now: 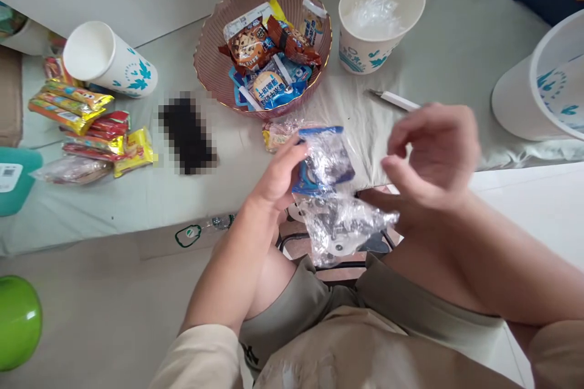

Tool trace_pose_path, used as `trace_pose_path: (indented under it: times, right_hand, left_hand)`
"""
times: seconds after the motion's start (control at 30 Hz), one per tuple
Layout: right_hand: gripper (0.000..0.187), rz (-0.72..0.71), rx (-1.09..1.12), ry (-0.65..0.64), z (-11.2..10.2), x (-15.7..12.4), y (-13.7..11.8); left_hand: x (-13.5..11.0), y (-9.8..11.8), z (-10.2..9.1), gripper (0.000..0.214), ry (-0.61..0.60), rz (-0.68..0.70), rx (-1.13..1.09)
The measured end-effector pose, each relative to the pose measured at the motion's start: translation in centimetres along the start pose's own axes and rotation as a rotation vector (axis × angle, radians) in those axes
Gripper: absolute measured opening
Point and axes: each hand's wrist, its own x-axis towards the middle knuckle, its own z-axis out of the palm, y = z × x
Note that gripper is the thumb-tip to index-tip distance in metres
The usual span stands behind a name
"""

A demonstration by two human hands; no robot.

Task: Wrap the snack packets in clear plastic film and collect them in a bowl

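Note:
My left hand (280, 176) is closed on the near left side of a blue snack packet (323, 161), tilted above the table's front edge. Crumpled clear plastic wrap (340, 228) hangs below the packet, over my lap. To the right, my right hand (433, 155) is raised and slightly blurred, its fingers curled and the thumb apart from them. Nothing shows in it. Just beyond this hand lies a white-handled craft knife (399, 100), partly hidden. Behind the blue packet, a small pink and yellow wrapped snack (278, 134) rests on the table.
A pink ribbed bowl (205, 67) holds several wrapped biscuits. A paper cup (381, 48) contains crumpled clear film. Another paper cup (109, 61) leans at left near several snack sticks (68, 106) and a pixelated dark object (187, 134). A white bucket (515, 97) stands right.

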Motion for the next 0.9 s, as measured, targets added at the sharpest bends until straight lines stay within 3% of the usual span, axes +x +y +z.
trace_pose_path:
  times: [0.07,0.13,0.2,0.3,0.4,0.47,0.53,0.6,0.77,0.83,0.9]
  right_hand:
    - [0.039,-0.131,0.001,-0.076,0.0,0.5,0.8]
    - [0.025,-0.19,-0.04,-0.157,0.3,0.7,1.3]
    - [0.002,-0.175,-0.087,-0.112,0.5,0.8,1.6]
    - [0.008,-0.133,-0.096,-0.084,0.3,0.7,1.9]
    - [0.027,-0.145,-0.072,-0.204,0.1,0.7,2.1]
    - [0.023,-0.146,-0.071,-0.24,0.2,0.7,2.0]
    - [0.014,-0.097,-0.076,-0.205,0.4,0.7,1.7]
    - [0.018,0.021,-0.064,-0.113,0.7,0.7,1.4]
    - [0.031,0.492,0.231,0.123,1.0,0.7,3.4]
    - [0.033,0.547,0.277,0.146,1.1,0.5,4.6]
    - [0.032,0.495,0.217,0.187,1.4,0.3,4.9]
  left_hand:
    - [-0.1,-0.3,0.3,0.058,-0.084,-0.072,0.022]
    - [0.0,-0.5,0.6,0.057,-0.12,-0.102,0.029]
    - [0.3,-0.8,0.8,0.053,-0.135,-0.139,0.034]
    - [0.8,-1.1,0.8,0.049,-0.118,-0.167,0.034]
    - [1.1,-1.2,0.5,0.05,-0.089,-0.184,0.001]
    - [1.2,-1.2,0.4,0.053,-0.076,-0.193,0.012]
    - [1.1,-1.2,0.5,0.055,-0.067,-0.198,0.05]
    - [0.9,-1.1,0.6,0.055,-0.069,-0.214,0.079]
    - [0.1,-0.7,1.0,0.053,-0.169,-0.299,0.08]
    - [0.2,-0.7,1.1,0.053,-0.157,-0.264,0.058]
    - [0.7,-0.9,1.3,0.053,-0.055,-0.138,0.043]
